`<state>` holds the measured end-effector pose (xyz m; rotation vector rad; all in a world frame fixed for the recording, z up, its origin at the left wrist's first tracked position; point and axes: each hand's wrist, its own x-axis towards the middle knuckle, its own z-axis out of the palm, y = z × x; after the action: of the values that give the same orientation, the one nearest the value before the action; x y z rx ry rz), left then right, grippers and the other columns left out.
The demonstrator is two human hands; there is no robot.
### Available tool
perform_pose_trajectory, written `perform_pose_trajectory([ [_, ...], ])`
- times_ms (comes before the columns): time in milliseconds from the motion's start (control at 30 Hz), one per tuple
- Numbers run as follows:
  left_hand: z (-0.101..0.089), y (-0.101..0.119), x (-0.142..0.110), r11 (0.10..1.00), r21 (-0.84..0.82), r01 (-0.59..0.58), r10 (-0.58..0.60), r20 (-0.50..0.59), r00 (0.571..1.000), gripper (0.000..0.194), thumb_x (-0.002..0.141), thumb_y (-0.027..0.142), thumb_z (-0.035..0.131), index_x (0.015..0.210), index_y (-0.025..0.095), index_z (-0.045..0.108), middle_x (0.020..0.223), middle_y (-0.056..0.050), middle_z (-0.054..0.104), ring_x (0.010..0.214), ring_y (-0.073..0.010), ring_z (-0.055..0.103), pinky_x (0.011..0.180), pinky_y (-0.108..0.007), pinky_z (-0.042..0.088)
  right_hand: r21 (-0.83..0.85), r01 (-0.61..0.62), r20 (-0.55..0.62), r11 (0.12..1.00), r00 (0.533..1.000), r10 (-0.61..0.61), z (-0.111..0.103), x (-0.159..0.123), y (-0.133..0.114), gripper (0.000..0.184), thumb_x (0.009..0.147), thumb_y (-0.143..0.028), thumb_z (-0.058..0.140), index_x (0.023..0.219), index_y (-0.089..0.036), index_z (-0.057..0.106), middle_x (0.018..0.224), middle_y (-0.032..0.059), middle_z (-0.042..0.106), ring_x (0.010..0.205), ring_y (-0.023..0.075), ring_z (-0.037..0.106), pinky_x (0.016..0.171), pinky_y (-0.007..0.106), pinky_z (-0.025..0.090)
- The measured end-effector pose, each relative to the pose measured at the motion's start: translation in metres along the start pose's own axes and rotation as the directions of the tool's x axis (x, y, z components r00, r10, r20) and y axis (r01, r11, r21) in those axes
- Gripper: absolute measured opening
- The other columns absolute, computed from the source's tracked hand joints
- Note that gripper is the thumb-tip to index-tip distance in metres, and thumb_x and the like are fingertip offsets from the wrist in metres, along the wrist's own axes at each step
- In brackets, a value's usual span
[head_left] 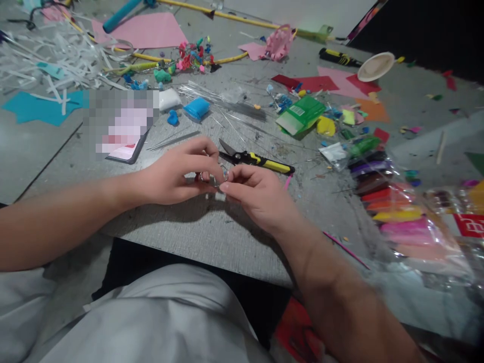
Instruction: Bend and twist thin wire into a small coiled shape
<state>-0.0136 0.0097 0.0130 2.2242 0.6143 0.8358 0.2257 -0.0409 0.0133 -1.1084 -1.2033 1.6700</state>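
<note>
My left hand (177, 174) and my right hand (257, 194) meet above the near part of the grey table (212, 237), fingers pinched together on a small piece of thin wire (216, 177). A bit of red shows between the left fingers; I cannot make out what it is. Just behind the hands lie black-and-yellow cutters (260, 160), blades pointing left. A bundle of thin wires (223, 98) lies farther back.
Packs of coloured clay sticks (381, 196) in clear wrap lie at the right. A green packet (300, 115), blue clay (196, 108), white clay (169, 99), a phone (123, 151), paper scraps, pink sheets (145, 30) and a white cup (375, 66) are scattered across the table.
</note>
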Motion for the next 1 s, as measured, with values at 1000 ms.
perform_pose_trajectory([
  [1000, 0.002, 0.001, 0.0, 0.992, -0.082, 0.099, -0.091, 0.099, 0.991, 0.008, 0.095, 0.023, 0.084, 0.087, 0.023, 0.084, 0.086, -0.004, 0.08, 0.073, -0.0186, 0.071, 0.067, -0.033, 0.052, -0.558, 0.165, -0.029, 0.813, 0.976, -0.218, -0.003, -0.006, -0.006, 0.013, 0.084, -0.032, 0.085, 0.075, -0.025, 0.079, 0.076, 0.0015, 0.076, 0.072, 0.0207, 0.067, 0.068, 0.035, 0.052],
])
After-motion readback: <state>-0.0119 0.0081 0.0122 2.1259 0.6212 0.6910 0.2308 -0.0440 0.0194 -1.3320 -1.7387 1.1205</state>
